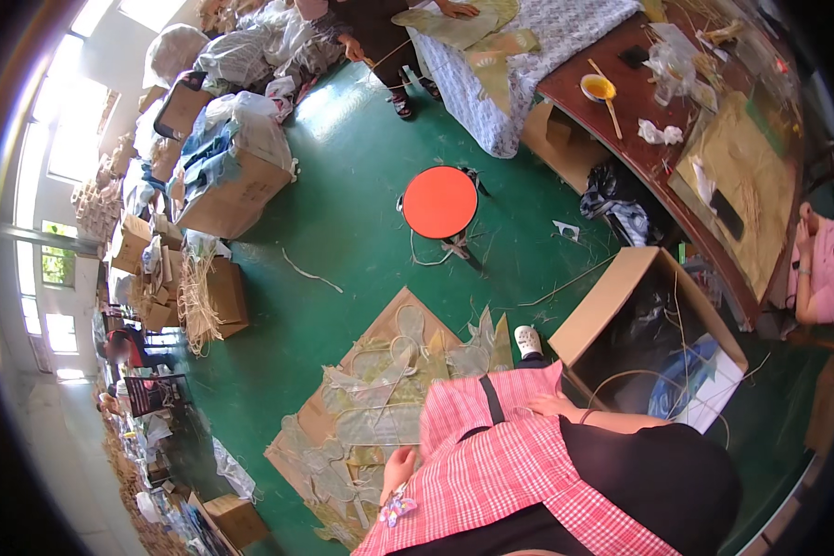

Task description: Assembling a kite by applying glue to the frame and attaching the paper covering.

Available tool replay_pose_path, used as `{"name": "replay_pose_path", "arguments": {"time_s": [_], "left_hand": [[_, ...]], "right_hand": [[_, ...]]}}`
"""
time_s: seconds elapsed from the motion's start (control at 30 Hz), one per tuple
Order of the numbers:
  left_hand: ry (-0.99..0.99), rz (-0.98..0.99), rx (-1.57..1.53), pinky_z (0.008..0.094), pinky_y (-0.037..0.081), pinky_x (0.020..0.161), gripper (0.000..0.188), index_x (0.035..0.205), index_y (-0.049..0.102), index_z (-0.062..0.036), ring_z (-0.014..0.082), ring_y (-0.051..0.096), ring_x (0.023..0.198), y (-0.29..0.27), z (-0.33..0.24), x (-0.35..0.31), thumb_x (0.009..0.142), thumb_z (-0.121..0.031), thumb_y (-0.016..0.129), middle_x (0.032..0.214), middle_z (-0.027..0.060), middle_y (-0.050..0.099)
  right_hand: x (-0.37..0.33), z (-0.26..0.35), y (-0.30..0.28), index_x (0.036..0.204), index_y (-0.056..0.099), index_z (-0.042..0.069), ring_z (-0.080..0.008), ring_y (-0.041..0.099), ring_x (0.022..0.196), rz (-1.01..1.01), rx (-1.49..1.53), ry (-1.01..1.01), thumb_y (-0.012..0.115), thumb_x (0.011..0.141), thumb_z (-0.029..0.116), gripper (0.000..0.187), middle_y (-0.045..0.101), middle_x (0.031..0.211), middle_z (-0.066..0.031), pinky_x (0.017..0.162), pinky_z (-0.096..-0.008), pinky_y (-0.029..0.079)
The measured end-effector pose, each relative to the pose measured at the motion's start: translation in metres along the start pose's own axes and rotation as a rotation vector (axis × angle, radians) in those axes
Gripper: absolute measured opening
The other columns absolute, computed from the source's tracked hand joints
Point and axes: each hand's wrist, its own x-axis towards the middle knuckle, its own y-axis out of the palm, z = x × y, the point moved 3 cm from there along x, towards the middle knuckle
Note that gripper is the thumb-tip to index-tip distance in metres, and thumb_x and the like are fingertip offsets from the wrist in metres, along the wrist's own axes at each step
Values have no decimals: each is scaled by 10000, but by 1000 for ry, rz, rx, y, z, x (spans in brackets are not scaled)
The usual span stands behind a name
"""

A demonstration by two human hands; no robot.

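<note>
My left hand [399, 465] is low in the middle, its fingers drawn together at the lower edge of a pale, see-through leaf-shaped piece [371, 408]. What lies between those fingers is hidden. More greenish leaf-shaped pieces [477, 347] overlap on a flattened cardboard sheet [298, 445] on the floor. With its fingers stretched out, my right hand [551, 406] rests flat on the red checked apron [473, 403] over my lap.
An open cardboard box [579, 320] with thin strands stands at my right. Ahead is a round red stool [440, 202]. A brown table [565, 88] holds a yellow-filled bowl [598, 87]. Boxes and bags line the left. One co-worker's hand [351, 47] holds a thin strand; another person sits far right.
</note>
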Motion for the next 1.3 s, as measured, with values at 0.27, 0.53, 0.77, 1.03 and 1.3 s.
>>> {"name": "replay_pose_path", "arguments": {"time_s": [0.27,0.53,0.77,1.03,1.3], "left_hand": [[594,-61,63,340,475,827,385,1155,545,5,287,611,928,-136,37,242,865,-247,573,1017,184,626],[359,-252,-209,311,465,680,344,1140,530,24,194,573,776,-197,-257,515,891,-212,557,915,84,602],[327,783,-342,291,452,851,348,1201,533,-27,161,585,984,-66,-533,453,899,-196,576,1087,64,615],[138,717,-196,282,444,841,368,1206,533,-38,144,582,963,-6,-546,504,895,-227,587,1101,59,608],[-140,473,-258,272,457,818,314,1179,551,-44,137,585,954,25,-594,532,911,-208,555,1071,58,620]], "right_hand": [[100,-27,-134,1201,542,72,-338,585,982,-219,580,265,473,837,193,390,605,1076,-200,868,-429,451],[191,-9,-241,1228,505,141,-324,442,1195,-578,153,565,495,825,140,403,458,1303,-146,982,-454,356],[225,-12,-332,1159,562,151,-314,441,1173,-802,108,671,588,774,178,387,482,1257,-132,994,-488,302],[280,-125,-459,1063,595,117,-305,482,1115,-856,21,488,614,767,217,313,539,1169,-120,984,-530,299],[348,-258,-582,1177,508,24,-347,501,1093,-1095,254,487,594,829,295,450,551,1144,-177,948,-417,388]]}}
